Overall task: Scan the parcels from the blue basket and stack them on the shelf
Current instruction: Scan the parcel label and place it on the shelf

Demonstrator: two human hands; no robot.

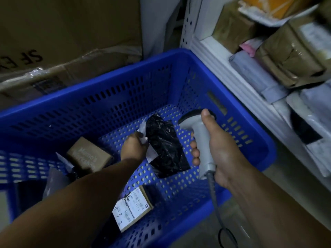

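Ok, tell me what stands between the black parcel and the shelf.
The right hand, gripping the scanner, hangs on the shelf side of the black parcel, which the left hand holds at its label. Beyond it rises the blue basket's right wall; the shelf holds parcels.
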